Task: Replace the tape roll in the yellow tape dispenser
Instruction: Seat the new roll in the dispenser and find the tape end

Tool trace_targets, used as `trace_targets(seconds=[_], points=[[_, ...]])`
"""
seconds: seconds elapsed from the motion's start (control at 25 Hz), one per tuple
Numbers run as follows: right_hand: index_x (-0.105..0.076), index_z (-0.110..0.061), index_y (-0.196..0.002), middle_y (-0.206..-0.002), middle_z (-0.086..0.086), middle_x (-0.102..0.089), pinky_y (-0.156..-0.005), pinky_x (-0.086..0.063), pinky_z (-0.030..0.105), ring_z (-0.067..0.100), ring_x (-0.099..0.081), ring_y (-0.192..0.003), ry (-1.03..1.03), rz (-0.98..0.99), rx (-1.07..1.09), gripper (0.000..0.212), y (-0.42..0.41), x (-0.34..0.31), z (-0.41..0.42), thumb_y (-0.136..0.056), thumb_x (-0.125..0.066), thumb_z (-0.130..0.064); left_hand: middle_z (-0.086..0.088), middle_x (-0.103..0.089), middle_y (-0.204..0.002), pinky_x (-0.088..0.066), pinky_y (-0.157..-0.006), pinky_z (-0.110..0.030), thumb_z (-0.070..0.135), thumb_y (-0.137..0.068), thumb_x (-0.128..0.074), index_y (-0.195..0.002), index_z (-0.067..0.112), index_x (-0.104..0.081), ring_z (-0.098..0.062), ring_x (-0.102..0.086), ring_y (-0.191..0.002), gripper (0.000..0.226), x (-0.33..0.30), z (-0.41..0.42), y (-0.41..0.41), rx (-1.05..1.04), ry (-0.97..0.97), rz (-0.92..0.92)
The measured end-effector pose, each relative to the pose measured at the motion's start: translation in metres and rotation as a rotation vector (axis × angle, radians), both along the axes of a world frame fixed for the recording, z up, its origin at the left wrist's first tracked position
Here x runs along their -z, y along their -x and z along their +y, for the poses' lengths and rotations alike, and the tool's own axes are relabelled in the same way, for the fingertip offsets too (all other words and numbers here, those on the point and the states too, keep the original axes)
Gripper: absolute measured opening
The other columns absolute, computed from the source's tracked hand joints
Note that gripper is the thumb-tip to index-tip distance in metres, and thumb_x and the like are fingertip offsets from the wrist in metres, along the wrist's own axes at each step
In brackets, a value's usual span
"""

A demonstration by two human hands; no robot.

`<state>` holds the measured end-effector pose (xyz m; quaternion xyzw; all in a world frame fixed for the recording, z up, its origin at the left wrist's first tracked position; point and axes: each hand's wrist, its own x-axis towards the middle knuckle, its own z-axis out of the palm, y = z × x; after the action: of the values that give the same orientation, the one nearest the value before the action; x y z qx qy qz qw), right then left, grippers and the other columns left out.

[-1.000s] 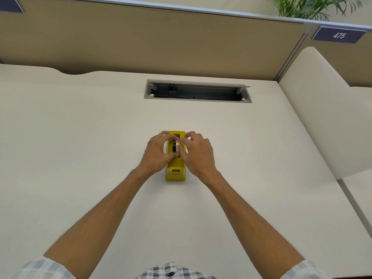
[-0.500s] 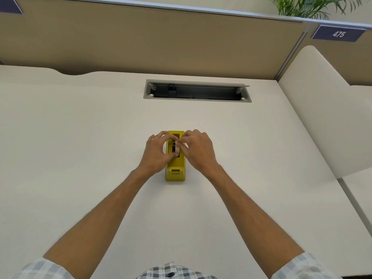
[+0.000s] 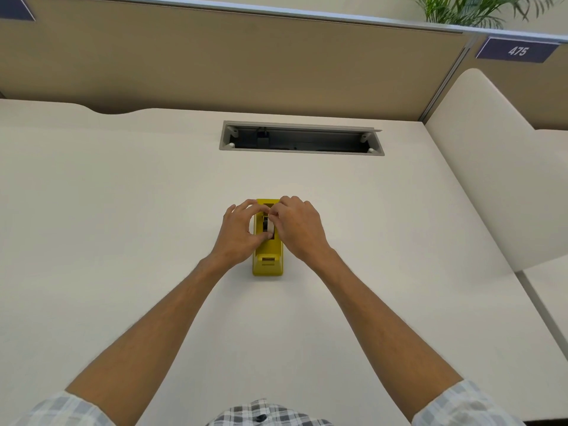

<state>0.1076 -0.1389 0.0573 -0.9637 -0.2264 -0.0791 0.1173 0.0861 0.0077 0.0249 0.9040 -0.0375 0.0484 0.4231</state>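
While the wide cream desk (image 3: 123, 241) lies bare on every side, the left hand (image 3: 238, 233) pinches the small whitish tape roll (image 3: 270, 225) sitting in the slot of the yellow plastic tape dispenser (image 3: 267, 262) mid-desk, and the right hand (image 3: 299, 229) pinches it too.

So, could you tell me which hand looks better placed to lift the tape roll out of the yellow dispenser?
Probably the right hand: its fingertips pinch the top of the tape roll in the slot. The left hand wraps the side of the yellow dispenser, suited to steadying it.
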Motion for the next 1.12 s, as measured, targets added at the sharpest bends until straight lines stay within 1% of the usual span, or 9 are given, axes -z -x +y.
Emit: trace_targets(seconds=[0.12, 0.36, 0.52, 0.64, 0.76, 0.88, 1.0, 1.12], points=[[-0.067, -0.014, -0.103, -0.098, 0.002, -0.064, -0.072, -0.039, 0.031, 0.020, -0.056, -0.089, -0.004, -0.002, -0.006, 0.022, 0.002, 0.000, 0.000, -0.099, -0.047, -0.022, -0.004, -0.055, -0.135, -0.023, -0.114, -0.051, 0.021, -0.076, -0.078, -0.119, 0.023, -0.061, -0.019, -0.040, -0.133, 0.047, 0.000, 0.001, 0.000, 0.003, -0.002, -0.004], [-0.071, -0.018, -0.104, -0.100, 0.002, -0.068, -0.073, -0.041, 0.036, 0.023, -0.057, -0.089, -0.060, 0.009, -0.009, 0.023, 0.004, 0.000, -0.004, -0.097, -0.051, -0.024, -0.004, -0.056, -0.134, -0.025, -0.113, -0.051, 0.021, -0.077, -0.077, -0.119, 0.020, -0.061, -0.020, -0.042, -0.132, 0.046, 0.001, 0.000, -0.001, 0.013, -0.014, -0.005], [-0.072, -0.019, -0.101, -0.097, 0.000, -0.069, -0.070, -0.039, 0.034, 0.022, -0.057, -0.087, -0.040, -0.025, -0.009, 0.024, 0.002, 0.000, -0.003, -0.098, -0.050, -0.025, -0.004, -0.056, -0.134, -0.024, -0.113, -0.050, 0.021, -0.076, -0.077, -0.119, 0.021, -0.061, -0.020, -0.041, -0.133, 0.046, 0.001, 0.001, -0.001, 0.013, -0.018, -0.009], [-0.072, -0.018, -0.097, -0.094, 0.000, -0.069, -0.066, -0.035, 0.031, 0.021, -0.057, -0.084, -0.015, -0.059, -0.003, 0.023, 0.001, 0.002, -0.001, -0.098, -0.050, -0.024, -0.004, -0.054, -0.135, -0.024, -0.114, -0.050, 0.021, -0.076, -0.077, -0.120, 0.021, -0.060, -0.020, -0.040, -0.134, 0.047, 0.002, 0.001, -0.001, 0.014, -0.034, -0.005], [-0.071, -0.014, -0.092, -0.089, 0.002, -0.068, -0.063, -0.030, 0.029, 0.022, -0.057, -0.080, -0.005, -0.082, 0.003, 0.018, 0.002, 0.003, 0.001, -0.096, -0.054, -0.020, -0.005, -0.054, -0.136, -0.024, -0.114, -0.050, 0.022, -0.076, -0.077, -0.121, 0.021, -0.060, -0.020, -0.040, -0.134, 0.048, 0.002, 0.001, -0.002, 0.015, -0.044, -0.012], [-0.069, -0.011, -0.090, -0.086, 0.005, -0.067, -0.062, -0.030, 0.028, 0.023, -0.058, -0.077, -0.016, -0.097, 0.009, 0.008, 0.005, 0.006, 0.002, -0.090, -0.063, -0.016, -0.004, -0.054, -0.136, -0.022, -0.114, -0.051, 0.023, -0.077, -0.077, -0.121, 0.021, -0.060, -0.020, -0.039, -0.135, 0.047, 0.001, 0.000, -0.002, 0.017, -0.052, -0.017], [-0.066, -0.011, -0.097, -0.092, 0.005, -0.065, -0.064, -0.032, 0.028, 0.023, -0.058, -0.082, -0.037, -0.058, 0.019, 0.010, 0.004, 0.009, 0.001, -0.093, -0.058, -0.016, -0.001, -0.057, -0.133, -0.024, -0.114, -0.050, 0.028, -0.080, -0.074, -0.120, 0.024, -0.060, -0.019, -0.041, -0.133, 0.043, 0.002, 0.001, -0.002, 0.030, -0.031, -0.038], [-0.066, -0.012, -0.100, -0.096, 0.003, -0.065, -0.066, -0.036, 0.030, 0.022, -0.058, -0.084, -0.109, -0.022, 0.037, 0.015, 0.004, 0.010, -0.001, -0.096, -0.052, -0.019, 0.002, -0.056, -0.134, -0.026, -0.113, -0.047, 0.031, -0.086, -0.068, -0.123, 0.026, -0.061, -0.019, -0.040, -0.133, 0.038, 0.002, 0.002, 0.000, 0.022, -0.018, -0.044]])
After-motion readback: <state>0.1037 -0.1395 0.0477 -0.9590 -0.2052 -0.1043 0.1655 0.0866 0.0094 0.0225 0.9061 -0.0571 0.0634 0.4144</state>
